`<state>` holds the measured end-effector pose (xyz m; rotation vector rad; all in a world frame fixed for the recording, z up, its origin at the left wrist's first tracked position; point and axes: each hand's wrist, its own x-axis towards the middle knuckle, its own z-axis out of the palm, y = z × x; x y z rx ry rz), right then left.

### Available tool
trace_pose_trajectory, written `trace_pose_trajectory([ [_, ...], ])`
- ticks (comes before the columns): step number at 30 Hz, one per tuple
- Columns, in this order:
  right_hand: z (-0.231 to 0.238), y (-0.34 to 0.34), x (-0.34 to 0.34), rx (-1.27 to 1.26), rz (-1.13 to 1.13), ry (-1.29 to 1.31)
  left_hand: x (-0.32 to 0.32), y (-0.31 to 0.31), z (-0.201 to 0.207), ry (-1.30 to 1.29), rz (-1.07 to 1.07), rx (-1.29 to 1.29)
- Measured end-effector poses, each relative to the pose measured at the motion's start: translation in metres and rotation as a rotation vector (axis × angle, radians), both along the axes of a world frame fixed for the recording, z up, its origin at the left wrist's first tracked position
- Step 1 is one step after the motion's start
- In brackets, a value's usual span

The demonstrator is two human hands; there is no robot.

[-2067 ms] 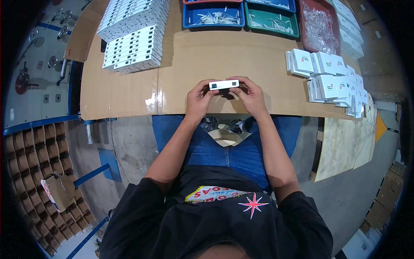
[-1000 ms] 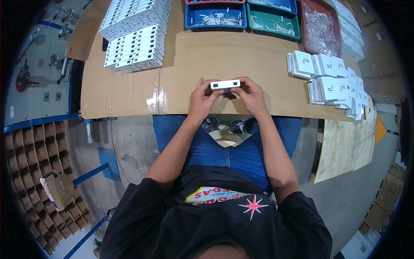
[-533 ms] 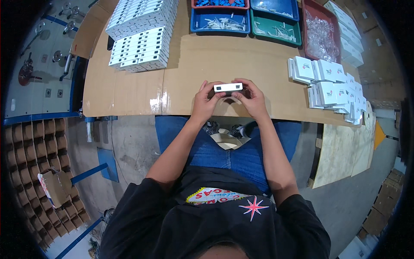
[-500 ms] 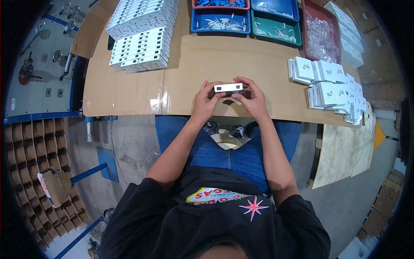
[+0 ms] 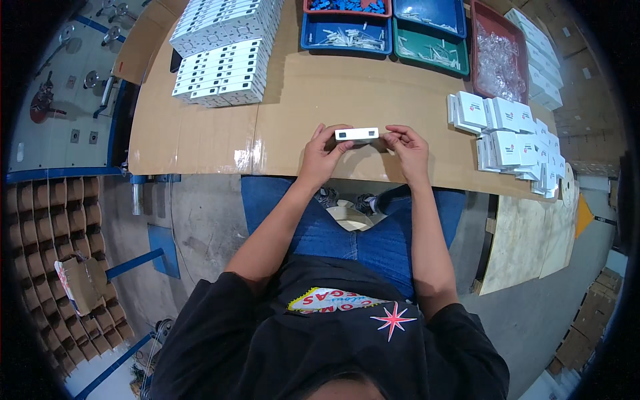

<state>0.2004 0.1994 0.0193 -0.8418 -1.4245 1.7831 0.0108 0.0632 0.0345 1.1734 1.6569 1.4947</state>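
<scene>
A small white box (image 5: pixel 357 134) with two dark squares on its long side sits above the near part of the cardboard-covered table. My left hand (image 5: pixel 321 157) grips its left end, thumb in front and fingers behind. At the box's right end is my right hand (image 5: pixel 409 152), its thumb and bent forefinger pinched together. Whether a flap or some small piece lies in that pinch cannot be made out. The box casts a shadow on the table (image 5: pixel 293 100) below it.
Stacked white boxes (image 5: pixel 220 73) stand at the back left. Trays at the back hold blue pieces (image 5: pixel 347 5), white plugs (image 5: pixel 347 38), more white pieces (image 5: pixel 433 53) and clear plastic parts (image 5: pixel 499 63). Piled white packets (image 5: pixel 507 143) lie at the right, near the table's edge.
My right hand has shifted right, from holding the box's underside and back to a pinch at its right end. The left hand keeps its hold, and the box sits slightly further right.
</scene>
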Motion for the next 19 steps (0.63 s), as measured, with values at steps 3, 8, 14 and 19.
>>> trace_pose_trajectory([
  [3, 0.006, -0.004, -0.004, -0.049, -0.003, -0.050, 0.002, 0.000, 0.002, 0.019, 0.035, -0.007],
  [8, 0.007, -0.020, -0.017, 0.015, -0.023, -0.045, 0.005, 0.000, 0.004, -0.067, 0.071, 0.020],
  [14, 0.009, -0.024, -0.021, 0.210, -0.013, -0.097, 0.004, 0.001, 0.000, -0.215, 0.098, 0.028],
  [19, 0.017, -0.032, -0.024, 0.315, 0.041, -0.169, 0.000, -0.002, 0.000, -0.282, 0.107, 0.014],
])
